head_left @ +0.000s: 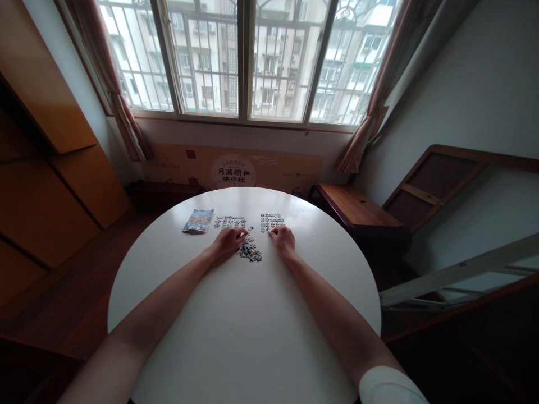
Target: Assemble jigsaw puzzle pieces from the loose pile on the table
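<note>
My left hand (229, 240) is closed in a pinch at the upper left edge of a loose heap of small jigsaw puzzle pieces (250, 251). A puzzle piece appears to be at its fingertips, though it is too small to see well. My right hand (283, 238) pinches at the lower edge of the right group of puzzle pieces (272, 217), its fingertips at the end of a row; the piece there is mostly hidden. Another group of puzzle pieces (231, 220), spread in rows, lies beyond my left hand, which partly covers it.
A colourful puzzle packet (197, 221) lies left of the rows on the round white table (248, 325). A wooden bench (357, 206) stands beyond its right edge. A printed cardboard panel (269, 165) leans below the barred window. Orange-brown cabinets (80, 185) are at the left.
</note>
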`<state>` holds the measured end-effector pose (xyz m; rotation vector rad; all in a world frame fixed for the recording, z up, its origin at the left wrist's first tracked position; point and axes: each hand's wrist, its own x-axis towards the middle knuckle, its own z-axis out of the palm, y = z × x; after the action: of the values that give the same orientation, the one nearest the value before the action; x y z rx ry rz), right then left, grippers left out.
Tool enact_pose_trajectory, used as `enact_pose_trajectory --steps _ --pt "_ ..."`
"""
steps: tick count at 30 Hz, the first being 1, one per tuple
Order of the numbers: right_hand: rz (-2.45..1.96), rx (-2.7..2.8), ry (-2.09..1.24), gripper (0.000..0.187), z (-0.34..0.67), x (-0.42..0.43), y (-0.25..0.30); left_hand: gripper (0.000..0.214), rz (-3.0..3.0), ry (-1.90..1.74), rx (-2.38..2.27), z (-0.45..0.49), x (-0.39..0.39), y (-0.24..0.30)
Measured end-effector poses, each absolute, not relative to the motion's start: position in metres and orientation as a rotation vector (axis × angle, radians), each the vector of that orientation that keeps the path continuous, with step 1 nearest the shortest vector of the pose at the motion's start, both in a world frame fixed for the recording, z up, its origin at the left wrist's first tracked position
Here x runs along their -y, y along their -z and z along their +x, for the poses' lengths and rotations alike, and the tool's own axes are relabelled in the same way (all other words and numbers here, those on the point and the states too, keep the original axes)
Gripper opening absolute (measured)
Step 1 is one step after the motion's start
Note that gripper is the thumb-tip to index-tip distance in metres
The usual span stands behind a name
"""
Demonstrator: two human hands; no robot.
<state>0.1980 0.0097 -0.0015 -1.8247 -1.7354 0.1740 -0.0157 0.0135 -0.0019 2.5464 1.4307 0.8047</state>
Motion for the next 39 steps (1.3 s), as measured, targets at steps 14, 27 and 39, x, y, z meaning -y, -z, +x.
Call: enact_pose_trajectory --steps 14,27,39 --pt "-1.799 1.750 -0.156 0.015 0.1988 -0.0087 0.0022 0.024 2.543 -0.813 -1.425 -0.0161 -0.0153 0.0044" --pt "-1.802 1.800 -0.119 0.018 0.1982 -0.0090 0.0027 0.024 2.554 -0.807 -1.438 -0.0147 -0.0125 0.0010" --pt "-1.663 1.942 -0.075 0.022 0.1988 -0.0108 0.0066 0.023 2.536 -0.816 -1.443 -0.0145 -0.0144 0.0030"
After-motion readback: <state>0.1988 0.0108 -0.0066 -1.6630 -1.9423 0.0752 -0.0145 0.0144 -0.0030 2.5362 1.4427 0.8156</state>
